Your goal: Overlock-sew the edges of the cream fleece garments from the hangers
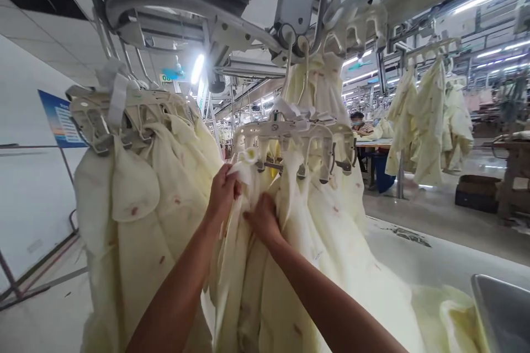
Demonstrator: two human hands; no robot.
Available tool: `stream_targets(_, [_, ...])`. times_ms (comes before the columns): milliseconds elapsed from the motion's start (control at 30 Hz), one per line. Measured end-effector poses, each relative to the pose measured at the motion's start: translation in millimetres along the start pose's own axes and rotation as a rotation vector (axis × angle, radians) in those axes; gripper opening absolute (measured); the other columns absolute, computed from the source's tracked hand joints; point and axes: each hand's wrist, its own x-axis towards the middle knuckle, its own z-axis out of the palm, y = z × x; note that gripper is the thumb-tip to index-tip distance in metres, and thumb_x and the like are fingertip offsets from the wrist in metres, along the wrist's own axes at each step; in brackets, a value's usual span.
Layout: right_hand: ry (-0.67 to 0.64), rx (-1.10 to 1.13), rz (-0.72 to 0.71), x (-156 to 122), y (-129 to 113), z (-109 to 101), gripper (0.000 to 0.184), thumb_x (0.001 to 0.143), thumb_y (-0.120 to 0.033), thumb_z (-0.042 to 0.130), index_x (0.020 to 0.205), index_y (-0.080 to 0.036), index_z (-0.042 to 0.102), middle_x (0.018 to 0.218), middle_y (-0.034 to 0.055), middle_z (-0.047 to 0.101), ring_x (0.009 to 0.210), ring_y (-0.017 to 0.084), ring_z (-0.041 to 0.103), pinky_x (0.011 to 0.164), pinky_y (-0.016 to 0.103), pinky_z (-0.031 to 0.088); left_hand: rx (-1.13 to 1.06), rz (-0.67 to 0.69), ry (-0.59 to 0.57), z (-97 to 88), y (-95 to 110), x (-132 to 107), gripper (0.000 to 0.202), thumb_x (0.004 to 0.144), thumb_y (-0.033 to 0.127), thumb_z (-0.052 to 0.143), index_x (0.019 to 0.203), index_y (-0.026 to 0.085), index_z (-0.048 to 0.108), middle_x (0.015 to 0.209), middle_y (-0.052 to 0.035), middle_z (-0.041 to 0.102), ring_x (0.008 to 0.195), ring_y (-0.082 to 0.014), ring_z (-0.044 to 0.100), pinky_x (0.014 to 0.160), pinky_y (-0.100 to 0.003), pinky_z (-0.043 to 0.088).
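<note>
Pale yellow fabric pieces (331,237), creased and bearing small reddish marks, hang at six o'clock beneath a cream clip hanger (285,133); a whitish edge (245,169) curls at its eight o'clock.

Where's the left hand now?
In the head view, left of centre, the left hand pinches pale cloth just below the left end of the middle clip hanger.

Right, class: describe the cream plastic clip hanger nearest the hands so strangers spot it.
Find the curved grey metal rail overhead. Below its right end hangs the cream plastic clip hanger. Unlike the hanger far left, it has the left hand and right hand near its left end.
</note>
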Motion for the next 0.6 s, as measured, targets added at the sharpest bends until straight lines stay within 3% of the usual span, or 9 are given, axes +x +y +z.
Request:
stream_targets(67, [0.004, 0.084, 0.169, 5, 14, 5, 0.020, 0.080, -0.020, 0.055, 0.097, -0.010, 0.052, 0.091, 0.0096, 0.059, 0.082, 0.022, 0.058, 0.073, 0.038, 0.048, 0.011, 0.026, 0.047, -5.6, -8, -3, 0.022, 0.083, 0.041, 0.034, 0.082, 0.019, 0.040, 0.065, 0.0034, 0.048, 0.054, -0.0078, 0.050, 0.051, -0.018, 0.043])
stream_targets(133, [-0.039, 0.191, 0.299, 8, 20, 3, 0.012, 0.083, -0.023, 0.054, 0.089, -0.012, 0.055, 0.085, 0.0049, 0.059, 0.079, 0.018, 0.057, 0.075, 0.037, 0.046, 0.054, 0.045, 0.090, -6.5, -20, -13, 0.026, 0.085, 0.043, 0.032, 0.093, 0.020, 0.041, 0.090, -0.0025, 0.056, 0.078, -0.0105, 0.057, 0.067, -0.021, 0.048])
stream_targets(200, [-0.093, 0.310, 0.373, 8, 19, -2, 0.016, 0.086, -0.029, 0.052, 0.088, -0.014, 0.056, 0.084, 0.0035, 0.061, 0.082, 0.018, 0.058, 0.079, 0.037, 0.046, 0.144, 0.034, 0.079, -3.6, -36, -30, 0.035, 0.081, 0.046, 0.046, 0.104, 0.021, 0.042, 0.108, -0.0064, 0.055, 0.095, -0.0145, 0.057, 0.074, -0.024, 0.047])
stream_targets(267, [-0.142, 0.439, 0.426, 3, 14, -11, 0.025, 0.089, -0.035, 0.044, 0.096, -0.015, 0.057, 0.090, 0.0051, 0.063, 0.088, 0.020, 0.059, 0.084, 0.037, 0.045, 0.267, -0.009, 0.009, -2.9, -51, -51, 0.043, 0.070, 0.043, 0.063, 0.104, 0.021, 0.048, 0.103, -0.0073, 0.059, 0.090, -0.0183, 0.059, 0.070, -0.026, 0.046])
stream_targets(333, [-0.217, 0.567, 0.467, -5, 4, -24, 0.035, 0.089, -0.043, 0.038, 0.101, -0.017, 0.057, 0.095, 0.0069, 0.065, 0.092, 0.022, 0.059, 0.086, 0.036, 0.046, 0.398, -0.061, -0.056, -11.8, -61, -66, 0.032, 0.069, 0.037, 0.065, 0.093, 0.019, 0.055, 0.080, -0.0054, 0.062, 0.073, -0.0199, 0.060, 0.064, -0.028, 0.044])
stream_targets(400, [-0.332, 0.679, 0.509, -13, -7, -39, 0.038, 0.083, -0.048, 0.048, 0.102, -0.016, 0.058, 0.095, 0.0087, 0.067, 0.091, 0.023, 0.061, 0.085, 0.035, 0.048, 0.516, -0.098, -0.058, -33.9, -63, -66, 0.017, 0.076, 0.032, 0.055, 0.083, 0.017, 0.058, 0.065, -0.0041, 0.059, 0.063, -0.0202, 0.057, 0.061, -0.030, 0.041])
stream_targets(467, [-0.464, 0.773, 0.562, -19, -22, -54, 0.041, 0.072, -0.043, 0.063, 0.102, -0.015, 0.059, 0.092, 0.0101, 0.068, 0.086, 0.025, 0.063, 0.081, 0.036, 0.051, 0.619, -0.102, -0.007, -65.7, -56, -51, 0.015, 0.079, 0.028, 0.048, 0.080, 0.016, 0.057, 0.064, -0.0048, 0.057, 0.064, -0.0206, 0.055, 0.062, -0.030, 0.039])
stream_targets(533, [-0.576, 0.841, 0.609, -27, -39, -67, 0.045, 0.065, -0.037, 0.067, 0.101, -0.012, 0.060, 0.086, 0.0112, 0.069, 0.081, 0.026, 0.065, 0.077, 0.038, 0.052, 0.707, -0.066, 0.057, -98.7, -39, -26, 0.015, 0.078, 0.027, 0.047, 0.080, 0.016, 0.056, 0.069, -0.0047, 0.057, 0.070, -0.0206, 0.054, 0.066, -0.029, 0.037])
stream_targets(600, [-0.682, 0.918, 0.656, -41, -57, -79, 0.048, 0.066, -0.041, 0.062, 0.101, -0.009, 0.060, 0.079, 0.0121, 0.069, 0.077, 0.027, 0.066, 0.074, 0.041, 0.053, 0.782, -0.017, 0.130, -125.0, -16, -2, 0.015, 0.077, 0.027, 0.045, 0.083, 0.018, 0.056, 0.072, -0.0029, 0.055, 0.073, -0.0197, 0.052, 0.067, -0.028, 0.036])
